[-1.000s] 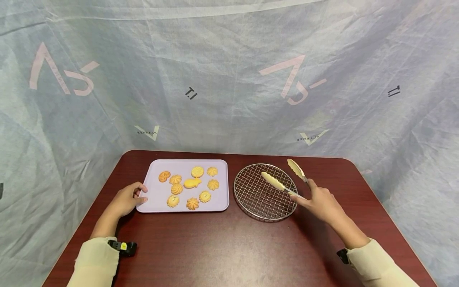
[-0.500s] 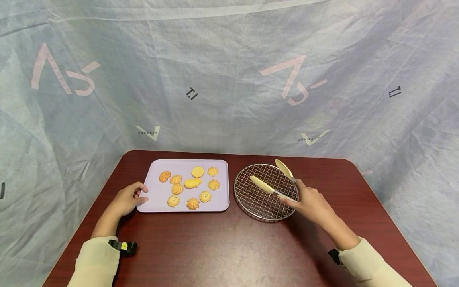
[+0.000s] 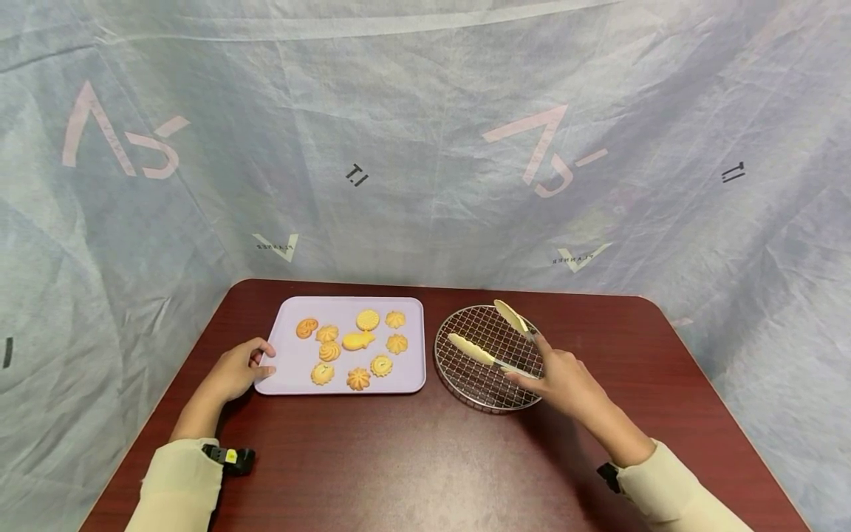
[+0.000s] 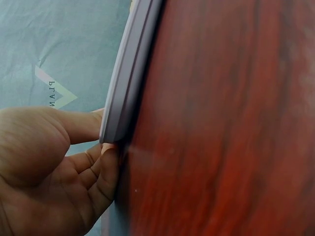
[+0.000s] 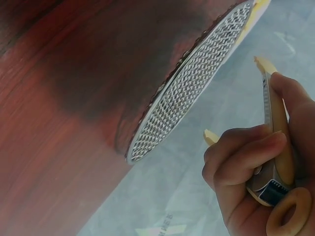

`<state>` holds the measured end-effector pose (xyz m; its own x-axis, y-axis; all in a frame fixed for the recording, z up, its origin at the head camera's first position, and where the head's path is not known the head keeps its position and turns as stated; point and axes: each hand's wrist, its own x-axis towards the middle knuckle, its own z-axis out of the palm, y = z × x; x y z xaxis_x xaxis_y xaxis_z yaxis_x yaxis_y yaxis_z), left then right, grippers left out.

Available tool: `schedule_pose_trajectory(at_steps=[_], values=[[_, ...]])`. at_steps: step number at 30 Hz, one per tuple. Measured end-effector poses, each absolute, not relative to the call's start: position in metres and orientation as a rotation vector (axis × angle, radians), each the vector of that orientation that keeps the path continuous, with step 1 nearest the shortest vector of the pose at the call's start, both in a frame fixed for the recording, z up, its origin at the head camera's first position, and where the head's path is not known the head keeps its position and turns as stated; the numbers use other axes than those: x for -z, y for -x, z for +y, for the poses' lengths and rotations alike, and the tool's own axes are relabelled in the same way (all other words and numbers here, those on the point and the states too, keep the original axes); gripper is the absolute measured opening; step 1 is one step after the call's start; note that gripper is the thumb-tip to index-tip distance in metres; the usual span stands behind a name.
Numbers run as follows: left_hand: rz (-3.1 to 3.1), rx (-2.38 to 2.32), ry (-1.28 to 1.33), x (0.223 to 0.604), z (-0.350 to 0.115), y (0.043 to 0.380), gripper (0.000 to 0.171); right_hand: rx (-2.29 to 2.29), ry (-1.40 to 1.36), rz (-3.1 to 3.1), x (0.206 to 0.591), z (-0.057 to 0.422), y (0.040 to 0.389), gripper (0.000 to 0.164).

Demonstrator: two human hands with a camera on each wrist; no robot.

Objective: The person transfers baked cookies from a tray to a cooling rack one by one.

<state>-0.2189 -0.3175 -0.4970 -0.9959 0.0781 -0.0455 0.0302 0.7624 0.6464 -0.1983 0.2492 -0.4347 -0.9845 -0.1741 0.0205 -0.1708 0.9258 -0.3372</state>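
A pale lilac tray (image 3: pixel 282 369) lies on the left of the table with several golden cookies (image 3: pixel 359 340) on it. My left hand (image 3: pixel 233 369) pinches its left edge, thumb on the upper side and fingers beneath the rim, as the left wrist view shows. In my right hand (image 3: pixel 568 380) is a pair of tongs (image 3: pixel 473 349) with cream-coloured tips, held with the arms spread and nothing between them. The tongs extend over a round wire cooling rack (image 3: pixel 479 391) to the right of the tray. Fingers curl round the tongs' handle (image 5: pixel 283 152) in the right wrist view.
Both the tray and the rack rest on a dark red wood table (image 3: pixel 372 458). A grey-blue cloth (image 3: pixel 425 148) with printed letters hangs behind it and along both sides. A narrow strip of table separates tray and rack.
My right hand has moved left with the spread tongs, carrying their tips from the rack's right part further across it. The left hand and the tray have stayed in place.
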Motion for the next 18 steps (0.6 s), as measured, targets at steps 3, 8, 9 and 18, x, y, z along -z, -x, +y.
schedule_pose_trajectory(at_steps=[3, 8, 9, 18], values=[[2.886, -1.055, -0.091, 0.496, -0.317, 0.219, 0.022, 0.550, 0.292, 3.072, 0.435, 0.245, 0.198, 0.097], [2.888, -1.054, -0.100, 0.498, -0.318, 0.219, 0.022, 0.549, 0.320, 3.061, 0.434, 0.237, 0.197, 0.097], [2.888, -1.053, -0.100, 0.498, -0.318, 0.219, 0.022, 0.547, 0.325, 3.059, 0.434, 0.235, 0.197, 0.098], [2.870, -1.064, -0.082, 0.498, -0.318, 0.219, 0.021, 0.522, 0.369, 3.037, 0.438, 0.218, 0.198, 0.101]])
